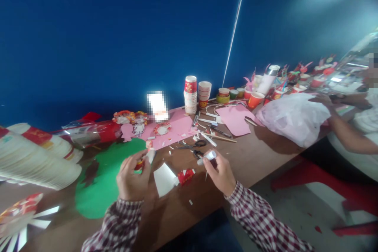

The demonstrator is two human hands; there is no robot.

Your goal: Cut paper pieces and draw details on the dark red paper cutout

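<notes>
Holding a paper piece (151,155), the left grip (130,178) isn't yet touching the tube (210,155) pinched by the right grip (221,175), cut scraps (186,177) lying between.

Left grip (132,177): small multicoloured piece (151,155), partly enclosed. Whitish section projects beyond grip on far side, upper end reddish; red, yellow and green areas visible within grip, partly covered. Outline blurred; single part or several: cannot be determined. Right grip (221,173): small white tube (210,156), cylindrical, pinched at tip of grip. Pose: tilted, near horizontal; opaque white end at upper right, greyish translucent-looking end directed toward left grip. Tube and piece: apart.
</notes>
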